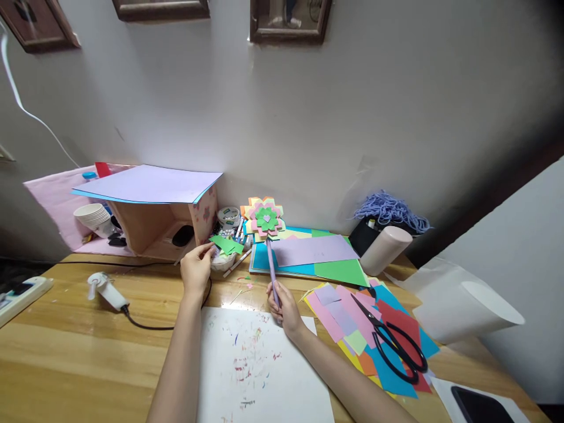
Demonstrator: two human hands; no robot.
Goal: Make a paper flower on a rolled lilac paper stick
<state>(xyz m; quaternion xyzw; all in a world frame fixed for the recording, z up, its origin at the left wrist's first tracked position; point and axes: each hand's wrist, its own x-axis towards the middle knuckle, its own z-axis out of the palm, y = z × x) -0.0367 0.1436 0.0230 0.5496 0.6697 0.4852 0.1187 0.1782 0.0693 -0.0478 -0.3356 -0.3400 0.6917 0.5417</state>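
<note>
My right hand (285,308) is wrapped round the pale purple stem (272,267) of a paper flower, holding it upright above the white sheet. The flower's head (266,218) has layered orange, yellow, pink and green petals and a small purple heart at its centre. To the left, my left hand (197,270) has thumb and finger drawn together beside green paper pieces (227,244). These pieces lie over a small white bowl (223,261). Whether anything is between those fingertips is hidden. Beneath my forearms lies the paint-marked white sheet (291,376).
Black-handled scissors (390,341) rest on coloured paper scraps (339,311) at right. Behind are stacked coloured sheets (317,251), a white cylinder (386,249) and blue yarn (391,210). A box (205,214) and a corded white glue gun (108,292) are on the left.
</note>
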